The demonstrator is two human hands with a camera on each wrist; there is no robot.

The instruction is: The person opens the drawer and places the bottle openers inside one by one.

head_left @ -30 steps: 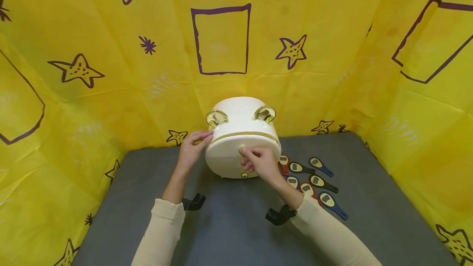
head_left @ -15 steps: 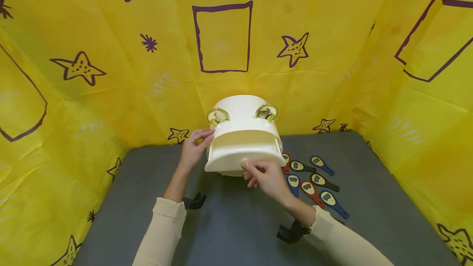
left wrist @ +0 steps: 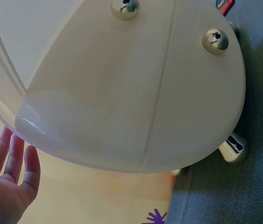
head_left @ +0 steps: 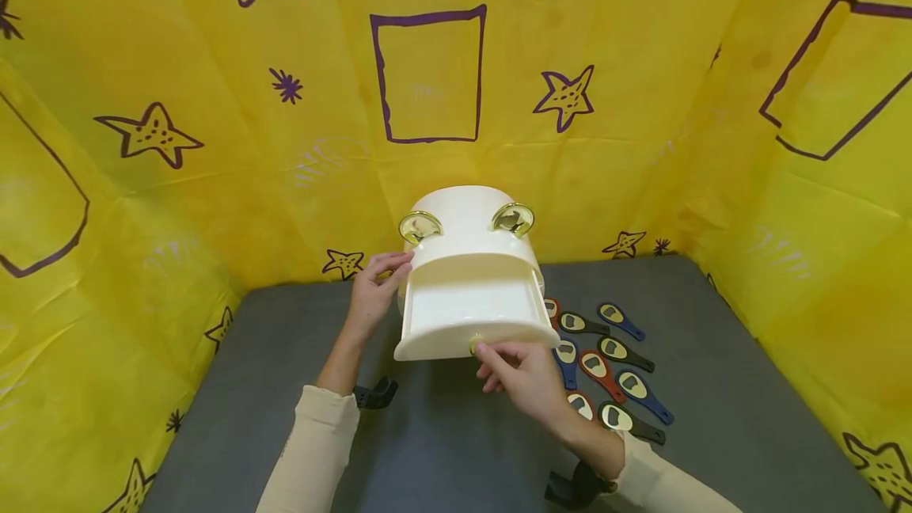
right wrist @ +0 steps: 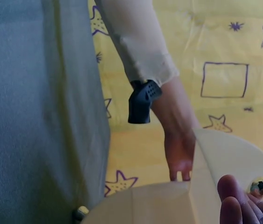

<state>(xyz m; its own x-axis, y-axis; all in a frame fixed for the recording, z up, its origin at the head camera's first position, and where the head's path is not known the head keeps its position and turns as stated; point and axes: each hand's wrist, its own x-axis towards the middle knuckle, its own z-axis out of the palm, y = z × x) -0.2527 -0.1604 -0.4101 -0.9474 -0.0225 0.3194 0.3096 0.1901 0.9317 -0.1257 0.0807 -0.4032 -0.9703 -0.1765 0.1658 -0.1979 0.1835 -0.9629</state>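
Note:
A glossy white rounded box point(head_left: 466, 220) with two gold-rimmed ear shapes stands near the back wall. Its upper drawer point(head_left: 435, 345) is pulled well out, and the white inside shows bare. My right hand point(head_left: 530, 382) pinches the gold knob point(head_left: 475, 345) on that drawer between thumb and fingertips. At the box's left side, my left hand point(head_left: 373, 291) rests its fingertips near the upper edge. In the left wrist view, the left fingers point(left wrist: 15, 161) touch the curved side wall, and a second gold knob point(left wrist: 215, 41) sits on the closed lower front.
Right of the box lie several paddle-shaped pieces, seemingly bottle openers, among them a blue one point(head_left: 644, 394), a black one point(head_left: 627, 352) and a red one point(head_left: 601, 374). The dark grey tabletop point(head_left: 442, 450) is bounded by yellow cloth walls point(head_left: 321, 180) with purple drawings.
My right hand has drawn the upper drawer out toward me by its knob, from closed to well open. The left hand has stayed on the box's side.

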